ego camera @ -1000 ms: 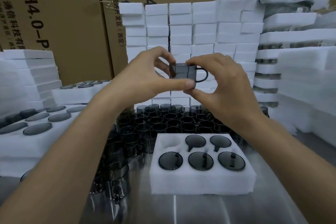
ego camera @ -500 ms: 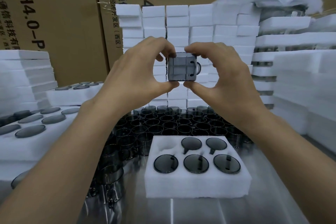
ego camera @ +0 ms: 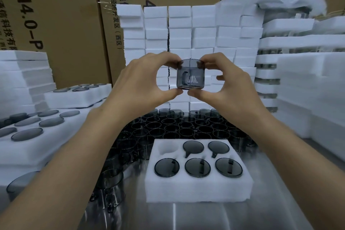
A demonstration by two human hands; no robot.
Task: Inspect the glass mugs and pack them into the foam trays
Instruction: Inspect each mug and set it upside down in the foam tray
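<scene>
Your fingers point(ego camera: 164, 59) on left hand point(ego camera: 141, 78) and right hand point(ego camera: 229, 84) pinch one smoky glass mug point(ego camera: 190, 76) at rim and base, upright, raised above the loose mugs point(ego camera: 179, 127). Nearer you, the foam tray point(ego camera: 197, 188) on the surface point(ego camera: 205, 216) holds five mugs; its back-left pocket point(ego camera: 168, 148) is unfilled.

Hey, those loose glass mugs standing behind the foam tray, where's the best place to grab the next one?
Probably the rim, from straight above. The loose mugs stand upright, mouths up, packed wall to wall, so their sides are hardly reachable. Pinch the rim, one finger inside, and take a front-row mug next to the foam tray, lifting straight up.
</scene>
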